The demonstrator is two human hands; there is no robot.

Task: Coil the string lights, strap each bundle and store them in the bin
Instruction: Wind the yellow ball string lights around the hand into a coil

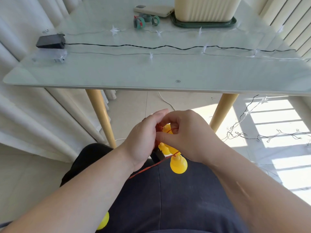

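Over my lap, my left hand [143,140] grips a coil of red-wired string lights with yellow bulbs [178,163]. My right hand [186,133] pinches the red wire against that coil. A loose strand of red wire [144,169] runs down to the left, and another yellow bulb [103,221] shows under my left forearm. On the glass table [117,73] lie a black-wired string [168,47] with a black battery box [50,41] and clear star lights [115,30]. Several rolled straps [145,21] sit near the cream bin [205,8].
A phone [154,10] lies beside the bin, which stands on a green lid [203,24]. More wire [252,132] hangs off the table's right end onto the sunlit floor. Wooden table legs [102,118] stand ahead of my knees; curtains hang at the left.
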